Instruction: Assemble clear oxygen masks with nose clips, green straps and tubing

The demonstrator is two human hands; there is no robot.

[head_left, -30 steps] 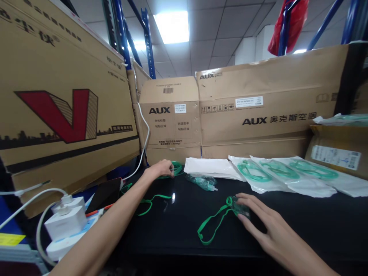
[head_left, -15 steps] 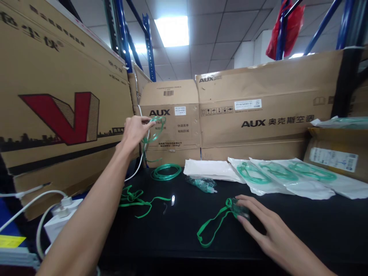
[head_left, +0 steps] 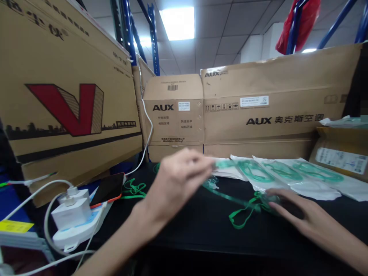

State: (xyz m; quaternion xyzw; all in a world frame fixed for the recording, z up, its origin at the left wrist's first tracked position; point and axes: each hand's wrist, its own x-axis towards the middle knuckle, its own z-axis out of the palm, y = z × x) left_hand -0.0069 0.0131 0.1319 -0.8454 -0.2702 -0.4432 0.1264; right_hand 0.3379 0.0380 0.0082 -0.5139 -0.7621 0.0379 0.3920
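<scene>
My left hand (head_left: 181,174), blurred by motion, is raised over the middle of the black table. Its fingers are pinched on thin green tubing (head_left: 225,196), which trails down to the right. To the right, my right hand (head_left: 299,212) curls over a clear plastic mask (head_left: 273,199), mostly hidden under the fingers. A green elastic strap (head_left: 239,221) hangs off the mask and lies on the table. Partly behind my left hand is a clear bagged piece (head_left: 213,182) with a pale connector. More green straps (head_left: 134,188) lie at the left.
White pouches with coiled green tubing (head_left: 254,171) lie at the back right, near an open carton (head_left: 342,155). Large cardboard boxes (head_left: 276,96) wall the back and left (head_left: 63,61). A phone (head_left: 108,188) rests by a power strip (head_left: 76,226) with white cables.
My left hand has swung right and down from the back left with the tubing, toward my right hand. The view has turned left, bringing the phone into sight. My right hand stays on the mask.
</scene>
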